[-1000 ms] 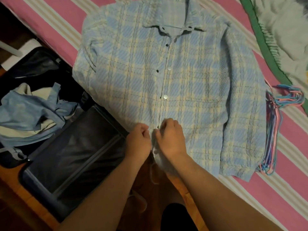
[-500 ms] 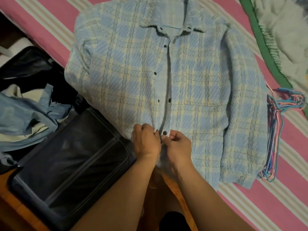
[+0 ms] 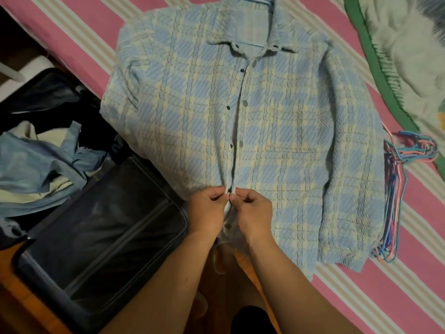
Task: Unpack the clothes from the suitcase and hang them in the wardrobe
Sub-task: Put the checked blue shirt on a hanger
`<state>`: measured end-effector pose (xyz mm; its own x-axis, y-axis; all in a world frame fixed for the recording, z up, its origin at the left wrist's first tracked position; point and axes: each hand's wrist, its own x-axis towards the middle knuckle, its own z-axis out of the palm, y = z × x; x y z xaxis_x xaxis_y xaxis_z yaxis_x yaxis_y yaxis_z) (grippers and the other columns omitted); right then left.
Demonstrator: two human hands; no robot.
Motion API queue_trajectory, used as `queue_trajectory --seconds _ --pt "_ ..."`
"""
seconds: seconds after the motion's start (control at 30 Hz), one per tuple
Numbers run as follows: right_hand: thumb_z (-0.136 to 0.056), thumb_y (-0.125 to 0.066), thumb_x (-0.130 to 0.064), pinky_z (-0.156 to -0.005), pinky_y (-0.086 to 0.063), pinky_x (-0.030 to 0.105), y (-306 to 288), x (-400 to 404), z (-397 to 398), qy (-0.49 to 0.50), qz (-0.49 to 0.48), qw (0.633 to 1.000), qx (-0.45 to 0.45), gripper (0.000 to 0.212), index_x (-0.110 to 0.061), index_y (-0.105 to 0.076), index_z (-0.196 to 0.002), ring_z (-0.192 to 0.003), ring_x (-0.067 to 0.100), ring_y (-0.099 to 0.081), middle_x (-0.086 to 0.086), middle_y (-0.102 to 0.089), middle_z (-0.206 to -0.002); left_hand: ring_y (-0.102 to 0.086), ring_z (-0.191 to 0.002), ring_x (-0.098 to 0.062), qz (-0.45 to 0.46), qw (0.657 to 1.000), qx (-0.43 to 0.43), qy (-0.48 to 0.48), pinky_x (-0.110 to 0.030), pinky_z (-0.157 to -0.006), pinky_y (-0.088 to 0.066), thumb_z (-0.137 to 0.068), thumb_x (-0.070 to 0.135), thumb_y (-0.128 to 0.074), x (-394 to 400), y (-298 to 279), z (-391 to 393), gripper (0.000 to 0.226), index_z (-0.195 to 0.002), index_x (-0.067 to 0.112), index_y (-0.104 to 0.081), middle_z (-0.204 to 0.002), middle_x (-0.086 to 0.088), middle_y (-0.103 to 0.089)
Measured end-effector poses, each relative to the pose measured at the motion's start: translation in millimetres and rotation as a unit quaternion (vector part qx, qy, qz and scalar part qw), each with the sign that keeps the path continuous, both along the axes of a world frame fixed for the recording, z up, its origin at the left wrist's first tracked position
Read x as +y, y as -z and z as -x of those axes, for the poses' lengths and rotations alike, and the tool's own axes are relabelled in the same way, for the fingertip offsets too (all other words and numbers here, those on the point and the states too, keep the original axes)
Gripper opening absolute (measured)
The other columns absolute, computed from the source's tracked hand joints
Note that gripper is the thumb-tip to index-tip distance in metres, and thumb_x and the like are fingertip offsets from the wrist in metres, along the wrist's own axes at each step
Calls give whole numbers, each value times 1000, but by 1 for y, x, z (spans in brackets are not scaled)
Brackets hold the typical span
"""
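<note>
A blue and cream plaid shirt [image 3: 277, 121] lies flat on the pink striped bed [image 3: 375, 292], with a light blue hanger [image 3: 252, 43] showing inside its collar. My left hand [image 3: 207, 210] and my right hand [image 3: 252, 213] meet at the lower button placket, each pinching one edge of the shirt front around a dark button. The black suitcase [image 3: 101, 237] lies open on the floor at the left, with crumpled blue and cream clothes [image 3: 36, 169] in its far half.
A bundle of coloured wire hangers [image 3: 395, 194] lies on the bed right of the shirt. A green-edged pale blanket [image 3: 397, 56] covers the top right corner. Wooden floor shows below the suitcase and between my arms.
The camera view has shifted, so the shirt sits a little lower and further right. My hands stay at the lower placket and have closed in on a button slightly higher up.
</note>
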<state>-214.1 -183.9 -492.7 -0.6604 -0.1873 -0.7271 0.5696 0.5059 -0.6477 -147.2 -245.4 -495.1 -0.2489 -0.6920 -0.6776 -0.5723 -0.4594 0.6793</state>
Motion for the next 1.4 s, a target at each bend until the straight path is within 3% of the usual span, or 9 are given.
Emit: queue_trajectory --seconds 0.17,0.4,0.53,0.73,0.87,1.0,1.17,1.3,1.4 --pt "-91 -65 4 -49 -47 8 -1 3 3 -28 4 1000 13 14 -7 -72 -96 -48 -5 -61 -4 -67 -68 -67 -106 -13 -12 1000 -9 -13 -32 -100 -53 -93 10 -70 1 -1 2 28 -121 11 -72 -117 -2 -73" --pt "-90 -69 -1 -82 -52 17 7 7 -5 -113 -10 987 115 19 -18 -78 -92 -90 2 -66 -5 -71 -95 -64 -101 -8 -22 1000 -8 -9 -23 -93 -49 -94 8 -67 0 -5 6 26 -119 13 -72 -112 6 -71" --pt "-92 -68 -4 -71 -56 25 11 3 -6 -118 12 985 124 23 -13 -73 -71 -74 11 -64 1 -63 -83 -71 -85 -15 -45 999 -2 -20 -33 -81 -58 -92 2 -64 1 -5 4 38 -76 35 -74 -83 7 -76" --pt "-87 -56 9 -77 -61 44 19 0 6 -170 -28 985 0 38 -21 -77 -77 -85 23 -71 11 -73 -91 -69 -81 -19 -82 992 -27 88 -31 -77 -54 -88 -5 -59 -20 3 -3 40 -69 28 -73 -80 -3 -75" --pt "-83 -58 13 -81 -54 66 25 -5 6 -23 -7 991 -135 37 -17 -79 -87 -86 42 -71 16 -76 -92 -72 -97 -18 -152 988 -2 6 -35 -91 -57 -88 -1 -67 -20 6 2 26 -100 20 -78 -96 -1 -78" --pt "-82 -63 6 -84 -60 39 18 -2 1 -45 23 992 -114 30 -20 -77 -76 -87 22 -72 5 -75 -90 -75 -90 -13 -155 984 21 -81 -29 -80 -58 -89 -3 -66 -5 6 -1 29 -102 20 -78 -95 1 -78" --pt "-88 -54 17 -84 -58 56 22 1 4 57 69 978 -189 31 -3 -78 -89 -92 42 -72 24 -74 -96 -73 -97 -14 -138 989 9 -58 -33 -89 -57 -88 -3 -67 -4 12 1 32 -101 23 -79 -99 4 -78" --pt "-88 -58 6 -83 -60 36 13 -1 13 -212 -27 976 -36 35 -21 -78 -81 -89 22 -72 4 -74 -95 -67 -92 -13 -30 980 -60 187 -22 -78 -53 -95 3 -56 -29 8 -2 27 -98 19 -78 -98 8 -73" --pt "-94 -54 -7 -63 -52 18 -1 -28 47 -243 -80 948 188 26 -22 -74 -92 -69 5 -62 -12 -69 -91 -55 -96 -4 124 974 -92 168 -7 -71 -34 -102 13 -50 -57 -6 19 27 -120 21 -68 -109 10 -60"
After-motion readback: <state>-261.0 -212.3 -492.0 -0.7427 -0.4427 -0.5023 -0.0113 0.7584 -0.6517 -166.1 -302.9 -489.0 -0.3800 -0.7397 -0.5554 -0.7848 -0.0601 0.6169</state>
